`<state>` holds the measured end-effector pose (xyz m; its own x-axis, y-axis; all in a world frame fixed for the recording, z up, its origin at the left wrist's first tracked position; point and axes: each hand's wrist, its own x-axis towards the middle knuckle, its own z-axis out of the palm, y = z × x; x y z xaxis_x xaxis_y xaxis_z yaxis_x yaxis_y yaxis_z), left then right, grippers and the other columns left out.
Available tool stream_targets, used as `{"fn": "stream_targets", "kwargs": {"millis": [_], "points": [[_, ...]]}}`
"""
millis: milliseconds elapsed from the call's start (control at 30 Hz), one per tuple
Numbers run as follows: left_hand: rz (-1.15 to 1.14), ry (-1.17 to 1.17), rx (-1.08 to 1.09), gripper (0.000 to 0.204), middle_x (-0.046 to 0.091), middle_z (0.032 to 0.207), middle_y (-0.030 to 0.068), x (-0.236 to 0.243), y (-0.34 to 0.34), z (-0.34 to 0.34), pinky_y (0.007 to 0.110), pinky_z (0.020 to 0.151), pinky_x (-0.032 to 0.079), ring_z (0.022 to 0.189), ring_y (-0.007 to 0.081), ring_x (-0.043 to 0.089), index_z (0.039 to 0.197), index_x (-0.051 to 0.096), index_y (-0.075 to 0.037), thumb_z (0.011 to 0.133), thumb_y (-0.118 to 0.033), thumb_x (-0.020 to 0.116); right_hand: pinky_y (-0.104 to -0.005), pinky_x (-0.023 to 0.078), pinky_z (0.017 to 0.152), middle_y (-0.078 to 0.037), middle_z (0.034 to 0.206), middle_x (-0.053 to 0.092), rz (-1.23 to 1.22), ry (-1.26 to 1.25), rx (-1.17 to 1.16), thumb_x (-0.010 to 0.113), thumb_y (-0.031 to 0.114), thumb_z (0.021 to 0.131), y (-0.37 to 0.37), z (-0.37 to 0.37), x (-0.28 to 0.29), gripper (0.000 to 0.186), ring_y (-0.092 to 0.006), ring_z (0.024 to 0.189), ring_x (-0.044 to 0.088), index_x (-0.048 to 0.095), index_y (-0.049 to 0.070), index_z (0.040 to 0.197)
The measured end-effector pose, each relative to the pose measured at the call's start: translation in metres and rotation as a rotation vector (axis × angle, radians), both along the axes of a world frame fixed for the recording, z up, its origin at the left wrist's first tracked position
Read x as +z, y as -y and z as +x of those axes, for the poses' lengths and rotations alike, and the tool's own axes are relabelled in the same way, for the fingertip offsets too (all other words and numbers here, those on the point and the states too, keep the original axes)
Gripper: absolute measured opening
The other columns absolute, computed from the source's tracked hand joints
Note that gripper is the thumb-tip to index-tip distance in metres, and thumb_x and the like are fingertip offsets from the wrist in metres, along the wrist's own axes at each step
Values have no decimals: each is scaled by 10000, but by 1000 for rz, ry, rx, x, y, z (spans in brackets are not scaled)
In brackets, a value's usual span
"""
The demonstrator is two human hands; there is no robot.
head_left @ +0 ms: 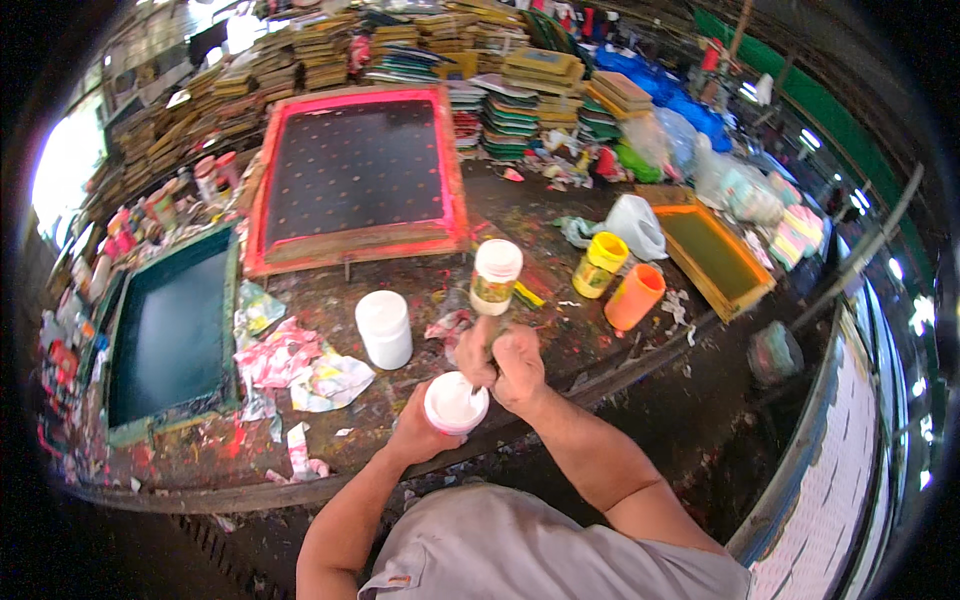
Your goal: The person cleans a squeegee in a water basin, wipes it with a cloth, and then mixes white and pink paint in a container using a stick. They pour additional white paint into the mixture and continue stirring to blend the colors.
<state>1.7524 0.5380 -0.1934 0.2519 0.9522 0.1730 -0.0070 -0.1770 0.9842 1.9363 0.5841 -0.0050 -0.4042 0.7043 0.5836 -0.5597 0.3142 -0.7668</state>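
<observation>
My left hand (415, 432) is wrapped round the side of a white plastic tub (456, 408) close to my body, at the table's front edge. Pale, thick contents show in its round opening. Just above the far right rim, my right hand (515, 368) is closed, its fingers partly blurred. A thin dark piece shows below this fist at the tub's rim; what it is, I cannot make out. Beyond the hands stand a taller white tub (384, 330) and a white-topped jar (496, 277) with yellowish sides. A crumpled cloth (448, 325) lies between them.
A pink-edged printing screen (360, 165) lies at the back, a dark green-framed one (170, 325) at left, a yellow-framed one (712, 250) at right. Yellow (600, 265) and orange (635, 297) containers stand right of the jar. Stained rags (300, 360) lie left; stacked frames (325, 55) line the back.
</observation>
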Motion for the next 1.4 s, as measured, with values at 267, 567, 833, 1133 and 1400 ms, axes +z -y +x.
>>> {"fn": "stream_targets", "kwargs": {"millis": [267, 567, 833, 1133, 1400], "points": [[57, -222, 24, 1068, 648, 1487, 100, 7, 4, -6, 435, 1225, 473, 1398, 241, 626, 1582, 455, -56, 665, -87, 1003, -340, 346, 580, -21, 678, 456, -127, 80, 161, 597, 600, 1121, 11, 2, -5, 610, -147, 596, 425, 541, 40, 888], [40, -211, 58, 1045, 654, 1438, 177, 24, 6, -6, 472, 1205, 490, 1389, 379, 618, 1543, 550, -58, 600, -169, 987, -349, 357, 582, -10, 668, 479, -175, 18, 232, 594, 632, 1107, 15, 0, -13, 632, -152, 578, 432, 542, 62, 839], [70, -208, 46, 1053, 660, 1437, 134, 21, 5, -7, 441, 1197, 491, 1360, 307, 640, 1550, 516, -45, 620, -132, 1005, -324, 324, 555, -10, 675, 423, -125, -125, 124, 567, 577, 1141, 23, -20, -30, 570, -134, 579, 384, 526, 62, 901], [67, -189, 46, 1037, 664, 1433, 119, 13, 4, -7, 417, 1191, 493, 1361, 284, 651, 1551, 505, -58, 640, -121, 997, -339, 315, 560, -21, 679, 433, -46, -146, -7, 585, 591, 1127, 21, -34, -29, 582, -143, 583, 388, 539, 58, 896], [87, -221, 64, 1018, 649, 1426, 153, 25, 6, -3, 461, 1190, 495, 1365, 359, 630, 1531, 550, -60, 616, -167, 981, -342, 325, 561, -15, 662, 431, -5, -139, -187, 584, 612, 1121, 6, -27, -25, 601, -146, 577, 390, 544, 59, 890]]}}
